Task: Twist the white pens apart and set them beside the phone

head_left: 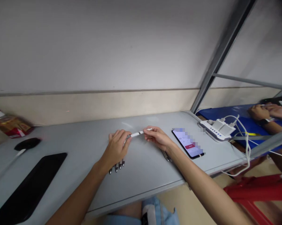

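A slim white pen [136, 134] spans the gap between my two hands, slightly raised toward the right. My left hand [118, 145] closes its fingers round the left end of it. At the other end, my right hand [156, 137] pinches the pen between thumb and fingers, with a white tip poking out past them. Under my left hand lie several pens [116, 167], their silver tips toward me and the rest hidden. Beside my right wrist, partly covered, are more pens [167, 155] with silver ends.
Right of my hands are a lit phone [188, 143] and a white power strip [214, 129] with chargers and cables. On the left lie a black flat object [30, 187], a dark oval pad [27, 144] and a bottle [11, 125]. Another person's hands [260, 112] rest over a blue table.
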A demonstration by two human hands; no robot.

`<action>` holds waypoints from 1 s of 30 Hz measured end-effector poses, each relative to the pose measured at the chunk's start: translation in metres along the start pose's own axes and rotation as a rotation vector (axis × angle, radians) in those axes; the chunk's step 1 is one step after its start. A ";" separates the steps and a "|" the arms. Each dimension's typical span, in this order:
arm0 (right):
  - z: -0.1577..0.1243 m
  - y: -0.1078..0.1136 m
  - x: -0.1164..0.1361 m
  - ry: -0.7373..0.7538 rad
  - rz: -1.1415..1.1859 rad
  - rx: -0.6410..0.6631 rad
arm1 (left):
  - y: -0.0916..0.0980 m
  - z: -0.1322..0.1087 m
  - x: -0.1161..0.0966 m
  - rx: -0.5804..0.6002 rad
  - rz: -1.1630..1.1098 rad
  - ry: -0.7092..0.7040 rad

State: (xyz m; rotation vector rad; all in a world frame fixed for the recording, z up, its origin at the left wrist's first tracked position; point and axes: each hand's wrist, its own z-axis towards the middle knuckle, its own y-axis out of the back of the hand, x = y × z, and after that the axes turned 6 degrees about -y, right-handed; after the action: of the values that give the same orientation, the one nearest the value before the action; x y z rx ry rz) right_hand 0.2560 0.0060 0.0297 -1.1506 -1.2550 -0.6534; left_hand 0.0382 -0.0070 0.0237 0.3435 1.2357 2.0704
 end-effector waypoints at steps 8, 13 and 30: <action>0.003 0.012 0.002 0.104 0.427 -0.054 | -0.003 -0.004 0.019 0.010 0.111 0.165; 0.002 0.018 0.002 0.140 0.409 -0.038 | -0.008 -0.006 0.024 0.082 0.152 0.191; 0.000 0.018 0.007 0.134 0.479 0.048 | -0.013 -0.007 0.014 0.178 0.119 0.185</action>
State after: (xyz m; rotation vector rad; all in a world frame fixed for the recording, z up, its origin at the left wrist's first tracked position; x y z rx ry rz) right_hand 0.2733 0.0135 0.0306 -1.2861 -0.8330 -0.3317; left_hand 0.0293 0.0018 0.0073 0.3188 1.5500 2.1360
